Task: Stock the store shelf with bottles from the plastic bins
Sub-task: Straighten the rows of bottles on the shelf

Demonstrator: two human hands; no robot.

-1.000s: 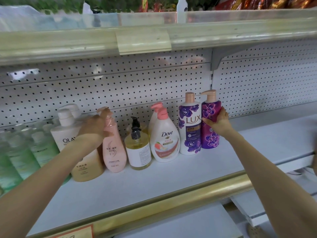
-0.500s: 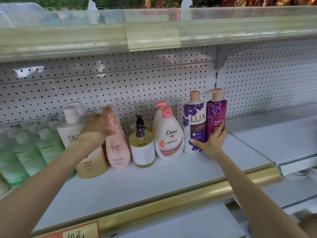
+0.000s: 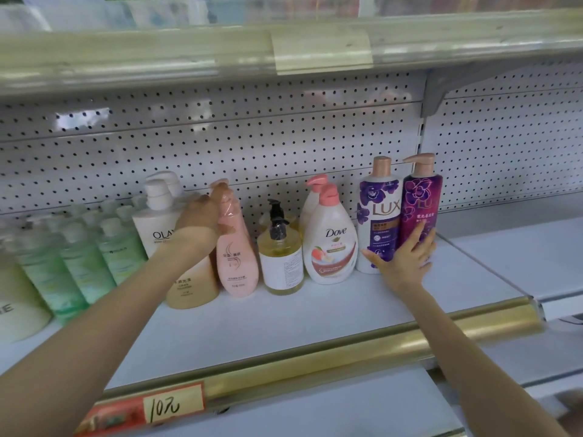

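Left hand (image 3: 202, 223) grips the pink bottle (image 3: 239, 263) by its neck. Right hand (image 3: 407, 260) presses spread fingers (image 3: 417, 233) on the purple bottle (image 3: 421, 200), probably heavy and slick, so best grasped mid-body.

White pegboard (image 3: 252, 146) spans the back, nine to three o'clock. A grey bracket (image 3: 441, 89) sits at two, under the pale upper rail (image 3: 157, 55). A gold rail (image 3: 347, 351) edges the store shelf (image 3: 315, 313) at six, with a handwritten price tag (image 3: 172, 405) at seven.

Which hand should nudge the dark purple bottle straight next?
The right hand: its straight fingers rest on the dark purple bottle. The left hand is busy gripping the pink bottle, several bottles away.
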